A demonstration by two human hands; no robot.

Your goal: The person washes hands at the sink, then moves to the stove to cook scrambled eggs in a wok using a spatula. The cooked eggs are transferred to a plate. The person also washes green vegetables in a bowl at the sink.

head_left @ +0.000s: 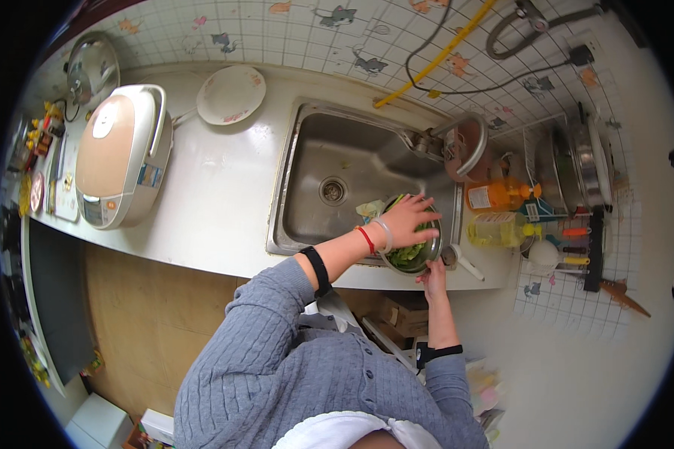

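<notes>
Over a metal bowl (433, 255) of green leaves (405, 256), my left hand (409, 220) lies with its fingers spread, partly covering the leaves. My right hand (433, 276) grips the bowl's near right rim from below. The bowl is at the near right corner of the stainless steel sink (314, 151), with water visible near its side. Beside the bowl, in the sink, lies a crumpled pale green and white piece (369, 210) that I cannot identify. Behind the bowl the curved faucet (474, 154) arches at the sink's far right.
A rice cooker (112, 157) and a floral plate (231, 95) stand on the left counter. Right of the sink are an orange bottle (491, 196), a yellow bottle (497, 229), a white-handled tool (470, 268) and a dish rack with pans (561, 168). Knives hang on the wall.
</notes>
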